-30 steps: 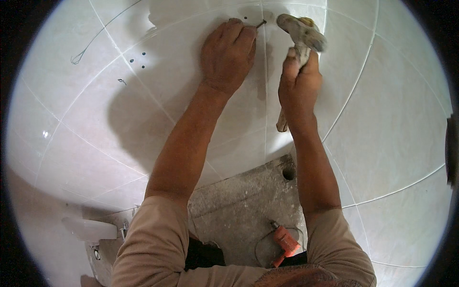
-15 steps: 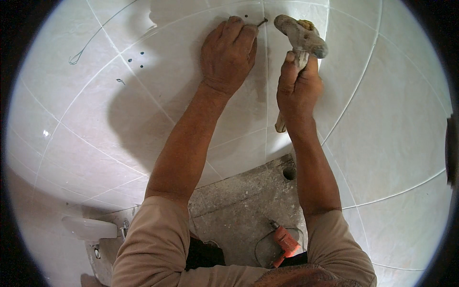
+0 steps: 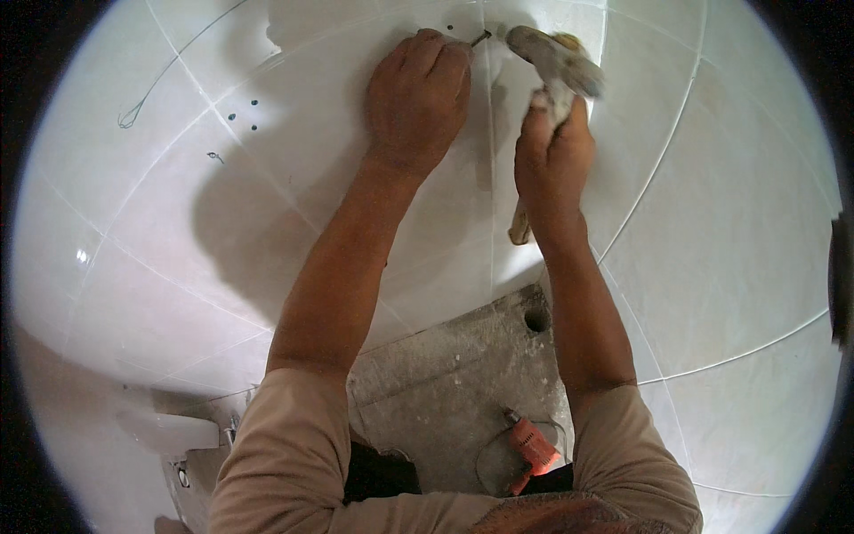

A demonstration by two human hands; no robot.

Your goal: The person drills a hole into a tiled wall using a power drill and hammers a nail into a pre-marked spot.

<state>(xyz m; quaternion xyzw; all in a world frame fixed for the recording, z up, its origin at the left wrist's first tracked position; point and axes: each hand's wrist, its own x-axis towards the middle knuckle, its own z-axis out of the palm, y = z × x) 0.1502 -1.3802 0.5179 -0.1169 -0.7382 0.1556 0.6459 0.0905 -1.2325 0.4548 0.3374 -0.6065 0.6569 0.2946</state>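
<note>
**One pin (image 3: 481,38), one hammer (image 3: 556,64), both gripped**

Using the pin as reference. Left hand (image 3: 418,102) is just left of it and slightly lower, back of hand to camera, fingers curled closed on it. Pin pokes out past the index-finger side, outer end slanting up and right. Its other end is hidden by the hand: can't tell exact fingertip contact, or where it meets the tiled wall (image 3: 169,205).

Right hand (image 3: 556,160) is right of and below the pin, fist wrapped tight round the hammer handle, butt sticking out beneath. Hammer head, a bit blurred, is just right of the pin; near end doesn't touch it, small gap.

Rest, same reference: one dark hole (image 3: 450,27) near, to the left; three dark spots (image 3: 254,127) well left and lower; thin wire (image 3: 129,116) further left again. Orange-red drill (image 3: 535,448) well below, on the rough floor (image 3: 445,374).
</note>
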